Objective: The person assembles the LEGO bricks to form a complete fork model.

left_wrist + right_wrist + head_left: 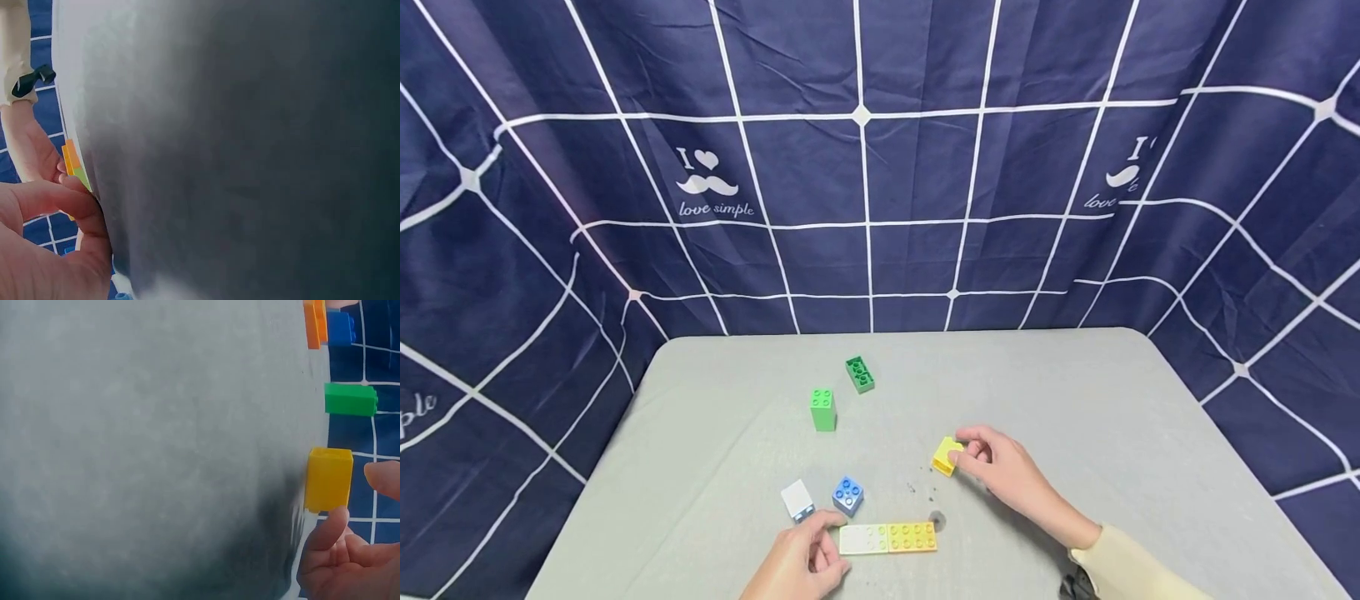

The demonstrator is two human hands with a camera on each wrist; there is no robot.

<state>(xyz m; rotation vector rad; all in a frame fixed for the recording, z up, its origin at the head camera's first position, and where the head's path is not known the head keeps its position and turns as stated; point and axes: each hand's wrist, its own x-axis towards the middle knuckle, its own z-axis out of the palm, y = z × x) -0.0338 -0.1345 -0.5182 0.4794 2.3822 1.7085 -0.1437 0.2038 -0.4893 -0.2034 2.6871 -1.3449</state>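
Observation:
A yellow toy building brick (946, 457) stands right of centre on the grey table. My right hand (1000, 465) is at it: in the right wrist view the thumb (334, 526) touches the yellow brick (329, 481), while the index fingertip is apart from it. Nearer to me lies a flat row of studded bricks (912, 537), pale at the left and orange-yellow at the right. My left hand (797, 557) rests at the pale end, index finger and thumb bent around its corners. In the left wrist view its curled fingers (87, 215) partly hide the orange-and-lime row (72, 157).
A blue brick (847, 496) and a white block with blue under it (796, 497) lie just beyond the left hand. Farther back a tall green brick (823, 411) stands near a dark green brick (860, 375) with its hollow side up. A dark curtain (917, 183) hangs behind.

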